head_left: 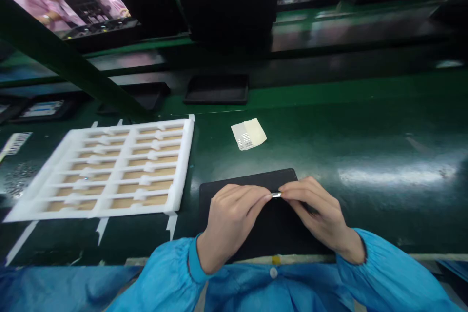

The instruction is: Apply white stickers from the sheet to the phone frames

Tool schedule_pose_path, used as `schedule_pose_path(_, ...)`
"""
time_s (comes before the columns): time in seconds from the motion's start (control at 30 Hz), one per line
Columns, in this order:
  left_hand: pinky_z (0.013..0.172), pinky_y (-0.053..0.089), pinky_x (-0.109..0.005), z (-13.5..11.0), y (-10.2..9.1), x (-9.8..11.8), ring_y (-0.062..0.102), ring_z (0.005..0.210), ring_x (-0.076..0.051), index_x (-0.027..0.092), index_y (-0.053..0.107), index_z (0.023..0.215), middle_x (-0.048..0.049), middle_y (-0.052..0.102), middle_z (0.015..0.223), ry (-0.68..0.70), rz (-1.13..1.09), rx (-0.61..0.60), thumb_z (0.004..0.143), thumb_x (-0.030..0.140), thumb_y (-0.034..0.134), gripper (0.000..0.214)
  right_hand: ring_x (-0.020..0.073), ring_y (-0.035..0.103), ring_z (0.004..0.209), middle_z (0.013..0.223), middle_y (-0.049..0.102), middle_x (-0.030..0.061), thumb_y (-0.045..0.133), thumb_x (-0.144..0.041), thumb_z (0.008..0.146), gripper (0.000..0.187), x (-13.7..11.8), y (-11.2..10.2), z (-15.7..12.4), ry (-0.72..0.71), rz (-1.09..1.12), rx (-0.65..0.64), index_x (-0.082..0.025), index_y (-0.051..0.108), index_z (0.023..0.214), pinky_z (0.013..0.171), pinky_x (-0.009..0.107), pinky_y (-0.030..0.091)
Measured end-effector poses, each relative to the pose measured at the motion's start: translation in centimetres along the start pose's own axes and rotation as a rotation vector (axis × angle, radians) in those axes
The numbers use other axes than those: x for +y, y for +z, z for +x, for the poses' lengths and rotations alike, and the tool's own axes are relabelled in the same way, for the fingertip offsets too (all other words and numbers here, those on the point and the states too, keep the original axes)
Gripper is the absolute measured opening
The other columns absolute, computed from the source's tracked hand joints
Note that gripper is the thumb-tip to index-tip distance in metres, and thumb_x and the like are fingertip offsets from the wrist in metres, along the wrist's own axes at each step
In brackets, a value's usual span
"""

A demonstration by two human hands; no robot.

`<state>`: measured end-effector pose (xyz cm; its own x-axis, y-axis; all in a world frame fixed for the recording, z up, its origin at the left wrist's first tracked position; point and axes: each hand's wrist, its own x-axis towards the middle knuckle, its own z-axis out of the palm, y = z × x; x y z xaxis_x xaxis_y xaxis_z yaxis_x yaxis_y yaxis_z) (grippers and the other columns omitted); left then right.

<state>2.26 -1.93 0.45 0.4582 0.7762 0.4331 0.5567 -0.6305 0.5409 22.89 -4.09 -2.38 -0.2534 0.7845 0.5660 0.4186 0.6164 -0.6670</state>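
Between the fingertips of my two hands is a small, flat, silvery piece (276, 195), too small to name. My left hand (236, 212) pinches its left end between thumb and fingers. On the other end, my right hand (318, 209) has thumb and fingers closed in a pinch. Both hands are over a black mat (252, 178) at the front edge of the green bench; parts of the mat are hidden beneath them. Most of the small piece is covered by my fingers.
A white foam tray (113, 175) with slots lies taped down at left. Behind the mat is a pale sheet with barcode labels (248, 134). A black shallow tray (216, 89) sits farther back. A green post (73, 58) slants across the left. People in pink work across the bench.
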Motion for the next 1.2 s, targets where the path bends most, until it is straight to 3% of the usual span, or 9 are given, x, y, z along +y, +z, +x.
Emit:
schedule_pose_path(0.2, 0.075, 0.047, -0.028, 0.1, -0.2, 0.2, 0.07, 0.082, -0.014, 0.018, 0.065, 0.098, 0.002, 0.075, 0.094, 0.096, 0.078, -0.016, 0.092, 0.01, 0.061, 0.01, 0.0163, 0.063, 0.091, 0.1, 0.068, 0.0078, 0.061, 0.006, 0.085, 0.031, 0.4, 0.2, -0.1, -0.022, 0.039, 0.026, -0.016, 0.062, 0.107, 0.076, 0.032, 0.05)
schedule_pose_path(0.53, 0.075, 0.047, -0.027, 1.0, -1.3, 0.9, 0.07, 0.08, -0.013, 0.022, 0.066, 0.096, 0.0061, 0.075, 0.093, -0.011, 0.037, -0.129, 0.093, 0.018, 0.063, 0.006, 0.0159, 0.063, 0.091, 0.1, 0.068, 0.0078, 0.061, 0.006, 0.085, 0.031, 0.4, 0.2, -0.4, -0.028, 0.051, 0.042, -0.015, 0.061, 0.106, 0.076, 0.031, 0.05)
schedule_pose_path(0.93, 0.065, 0.05, -0.033, 2.0, -2.1, 1.6, 0.072, 0.074, -0.019, 0.02, 0.068, 0.095, 0.0017, 0.076, 0.089, 0.027, 0.204, -0.253, 0.099, 0.022, 0.05, 0.018, 0.0166, 0.058, 0.092, 0.107, 0.066, 0.0078, 0.056, 0.006, 0.087, 0.04, 0.5, 0.0, -0.5, -0.029, 0.024, -0.022, -0.018, 0.062, 0.117, 0.077, 0.032, 0.049)
schedule_pose_path(1.07, 0.064, 0.052, -0.033, 2.0, -2.2, 1.6, 0.072, 0.074, -0.02, 0.02, 0.068, 0.094, 0.001, 0.076, 0.087, 0.027, 0.23, -0.237, 0.099, 0.023, 0.05, 0.019, 0.0176, 0.057, 0.095, 0.111, 0.065, 0.0087, 0.053, 0.007, 0.087, 0.043, 0.5, -0.1, -0.5, -0.042, -0.012, -0.043, -0.019, 0.061, 0.121, 0.078, 0.033, 0.05)
schedule_pose_path(1.2, 0.075, 0.055, -0.031, 0.9, -1.9, 0.4, 0.073, 0.087, -0.017, 0.019, 0.066, 0.106, -0.0001, 0.076, 0.103, 0.098, 0.123, -0.167, 0.098, 0.018, 0.053, 0.015, 0.0177, 0.057, 0.097, 0.113, 0.064, 0.0092, 0.053, 0.007, 0.088, 0.043, 0.6, 0.2, -0.4, -0.041, -0.023, -0.048, -0.019, 0.061, 0.121, 0.08, 0.033, 0.05)
